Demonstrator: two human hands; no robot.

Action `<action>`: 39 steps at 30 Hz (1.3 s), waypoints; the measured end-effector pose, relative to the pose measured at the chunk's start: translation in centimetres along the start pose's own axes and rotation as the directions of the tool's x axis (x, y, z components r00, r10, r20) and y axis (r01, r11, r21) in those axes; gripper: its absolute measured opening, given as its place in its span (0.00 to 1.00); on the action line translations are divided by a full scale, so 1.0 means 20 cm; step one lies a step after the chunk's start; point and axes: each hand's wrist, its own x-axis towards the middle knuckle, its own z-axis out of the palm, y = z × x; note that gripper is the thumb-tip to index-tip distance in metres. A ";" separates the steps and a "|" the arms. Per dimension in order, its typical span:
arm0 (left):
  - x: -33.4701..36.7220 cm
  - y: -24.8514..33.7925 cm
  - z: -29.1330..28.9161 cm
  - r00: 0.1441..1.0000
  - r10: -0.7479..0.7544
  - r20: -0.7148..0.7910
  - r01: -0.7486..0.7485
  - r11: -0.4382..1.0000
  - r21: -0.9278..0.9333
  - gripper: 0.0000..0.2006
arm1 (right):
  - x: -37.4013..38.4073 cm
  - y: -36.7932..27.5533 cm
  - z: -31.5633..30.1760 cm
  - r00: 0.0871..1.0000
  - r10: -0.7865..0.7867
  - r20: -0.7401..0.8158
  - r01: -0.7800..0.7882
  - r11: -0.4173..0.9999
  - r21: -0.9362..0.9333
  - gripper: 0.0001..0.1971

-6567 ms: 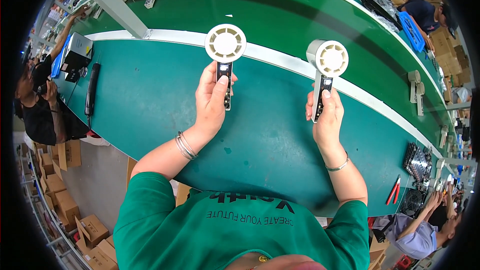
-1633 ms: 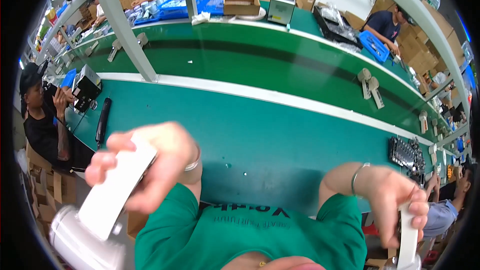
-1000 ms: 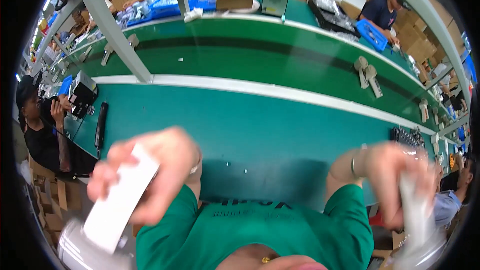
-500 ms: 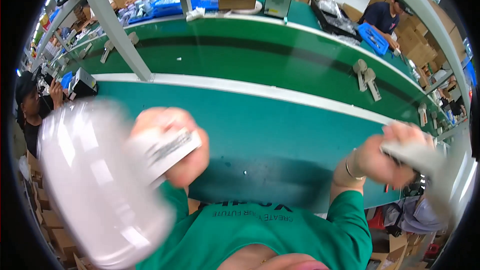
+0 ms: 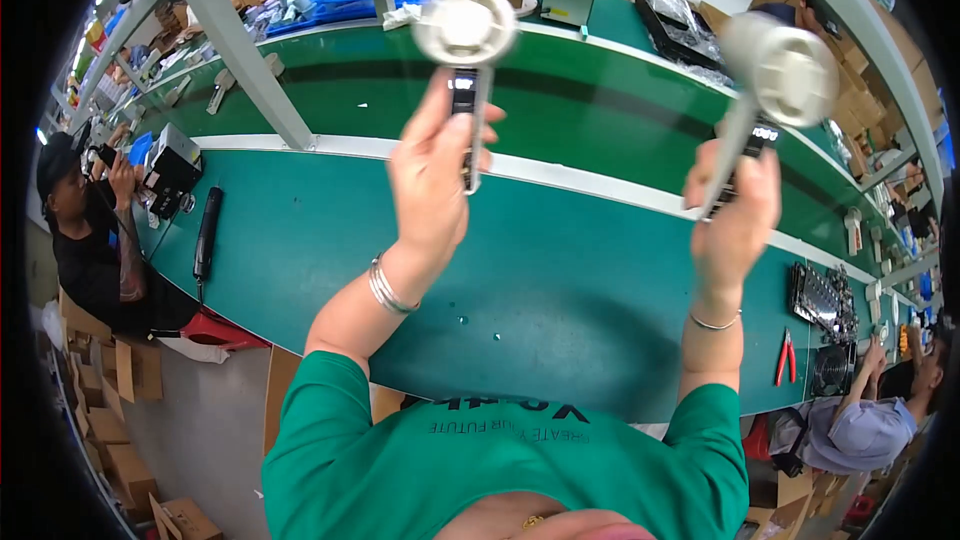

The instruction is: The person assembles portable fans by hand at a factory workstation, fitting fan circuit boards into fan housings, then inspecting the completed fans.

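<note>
In my left hand (image 5: 428, 175) is a white handheld fan (image 5: 466, 28), held upright by its handle. Its round head sits over the green belt, and a small lit display faces me. My right hand (image 5: 742, 205) grips a second white handheld fan (image 5: 793, 77) by its handle, head up and blurred by motion; its display is lit too. Both hands are raised above the green worktable (image 5: 560, 280), apart from each other, with fingers wrapped round the handles.
Beyond the white rail runs a green conveyor belt (image 5: 600, 110) with more such fans on it. A black electric screwdriver (image 5: 207, 240) lies at left, red-handled pliers (image 5: 786, 355) and circuit boards (image 5: 825, 300) at right. Grey posts (image 5: 235, 45) rise ahead. Co-workers sit at both sides and across.
Both hands have swung with their fans. The left fan, close and blurred at lower left, is now upright farther ahead; the right one has moved up and inward from the right edge.
</note>
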 end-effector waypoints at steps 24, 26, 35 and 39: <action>0.43 -0.79 -0.33 0.917 -0.371 -0.148 0.383 0.922 0.062 0.20 | 0.18 0.96 0.51 0.795 0.595 0.117 -0.599 0.740 0.306 0.17; 0.50 -0.85 -0.36 0.935 -0.325 -0.145 0.344 0.929 0.140 0.21 | 0.22 1.04 0.55 0.799 0.589 0.118 -0.601 0.779 0.179 0.17; 0.95 -1.20 -0.71 0.950 -0.033 -0.310 0.272 0.576 0.771 0.11 | 0.48 1.59 0.80 0.845 0.533 -0.034 -0.416 0.617 -0.668 0.20; 0.99 -1.25 -0.77 0.907 -0.025 -0.420 0.417 0.178 0.891 0.14 | 0.45 1.75 0.84 0.894 0.445 0.056 -0.202 0.511 -0.835 0.21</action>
